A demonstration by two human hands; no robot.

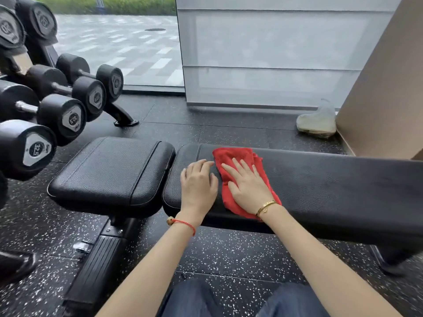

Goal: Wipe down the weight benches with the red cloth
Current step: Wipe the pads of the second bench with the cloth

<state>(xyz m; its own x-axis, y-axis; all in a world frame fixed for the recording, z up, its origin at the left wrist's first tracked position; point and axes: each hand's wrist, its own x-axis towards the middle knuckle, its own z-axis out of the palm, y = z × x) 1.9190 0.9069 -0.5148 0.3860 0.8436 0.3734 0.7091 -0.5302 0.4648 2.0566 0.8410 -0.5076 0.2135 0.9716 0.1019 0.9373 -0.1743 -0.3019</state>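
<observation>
Knees in jeans point(229, 300) nearest, facing bench point(332, 186). Red cloth point(231, 156) lies at bench's left end; right hand point(248, 186) presses it flat, fingers spread. Left hand point(198, 184) rests beside, loosely curled, empty. Wiping underway; next, sweep toward right end.

Racked black dumbbells point(61, 115) at left; by the wall, perhaps a clear plastic bag point(317, 122).

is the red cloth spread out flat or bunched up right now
Mostly spread flat. The red cloth lies open on the long bench pad under the right hand's straight fingers, slightly rumpled at its far edge.
</observation>
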